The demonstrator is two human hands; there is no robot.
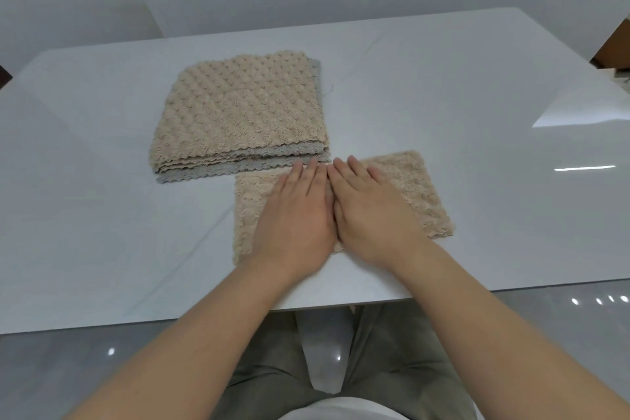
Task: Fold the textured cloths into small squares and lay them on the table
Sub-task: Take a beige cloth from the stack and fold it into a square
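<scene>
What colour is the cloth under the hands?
Beige and bumpy cloth, seen in head view.

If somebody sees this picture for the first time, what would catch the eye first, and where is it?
First the two hands: the left hand and right hand lie flat, side by side, pressing a beige textured cloth near the front edge of the white glossy table. Behind it, to the left, lies a stack of beige and grey cloths.
</scene>
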